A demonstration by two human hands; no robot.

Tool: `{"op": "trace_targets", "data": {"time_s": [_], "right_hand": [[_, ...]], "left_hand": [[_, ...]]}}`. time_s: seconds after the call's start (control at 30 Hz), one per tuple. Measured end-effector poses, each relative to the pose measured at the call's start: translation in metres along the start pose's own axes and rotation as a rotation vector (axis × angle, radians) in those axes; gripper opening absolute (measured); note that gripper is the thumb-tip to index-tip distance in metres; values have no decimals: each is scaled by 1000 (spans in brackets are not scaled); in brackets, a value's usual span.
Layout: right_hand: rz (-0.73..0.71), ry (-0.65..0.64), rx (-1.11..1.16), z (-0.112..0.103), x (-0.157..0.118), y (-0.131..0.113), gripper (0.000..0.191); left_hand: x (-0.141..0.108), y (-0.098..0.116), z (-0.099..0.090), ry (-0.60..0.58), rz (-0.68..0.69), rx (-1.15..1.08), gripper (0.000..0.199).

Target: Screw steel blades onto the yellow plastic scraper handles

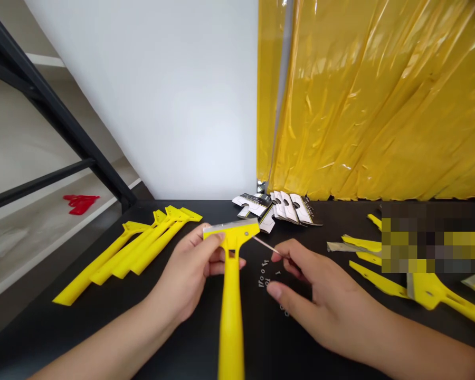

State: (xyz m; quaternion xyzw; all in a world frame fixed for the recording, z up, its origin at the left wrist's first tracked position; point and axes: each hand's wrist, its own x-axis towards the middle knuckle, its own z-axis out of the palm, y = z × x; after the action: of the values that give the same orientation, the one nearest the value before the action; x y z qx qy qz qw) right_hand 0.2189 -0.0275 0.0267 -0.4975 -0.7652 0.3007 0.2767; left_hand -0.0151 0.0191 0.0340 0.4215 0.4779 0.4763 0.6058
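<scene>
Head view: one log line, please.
left hand: holds scraper | right hand: holds rod, tip near scraper head | small parts: loose on table

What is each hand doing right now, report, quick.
Left hand: closed on the head of a yellow scraper.
Right hand: holding a thin rod in curled fingers, thumb apart.

Left fingers [217, 268] clamped; right fingers [296, 250] curled, thumb [281, 293] apart.
</scene>
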Motion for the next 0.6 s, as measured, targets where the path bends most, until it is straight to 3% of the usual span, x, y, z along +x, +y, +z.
{"op": "trace_targets", "data": {"time_s": [0.1,0.2,0.27,0.37,0.5,0.6], "right_hand": [[-10,-82,-43,5,-4,-7,27],[-63,-98,-94,15,-7,-9,37],[-85,-80,-142,19,-9,-6,31],[-79,-21,-270,19,-8,-2,7],[-194,95,-508,8,2,0,8],[-208,202,-707,-12,5,5,10]], "left_hand": [[-14,-5,10,-89,-80,-116,22],[-25,-12,16,-85,-81,-160,24],[-29,-16,19,-58,-75,-185,25],[-29,-19,20,-24,-67,-192,27],[-21,-10,17,-51,-66,-85,28],[-16,5,13,-78,-4,11,24]]}}
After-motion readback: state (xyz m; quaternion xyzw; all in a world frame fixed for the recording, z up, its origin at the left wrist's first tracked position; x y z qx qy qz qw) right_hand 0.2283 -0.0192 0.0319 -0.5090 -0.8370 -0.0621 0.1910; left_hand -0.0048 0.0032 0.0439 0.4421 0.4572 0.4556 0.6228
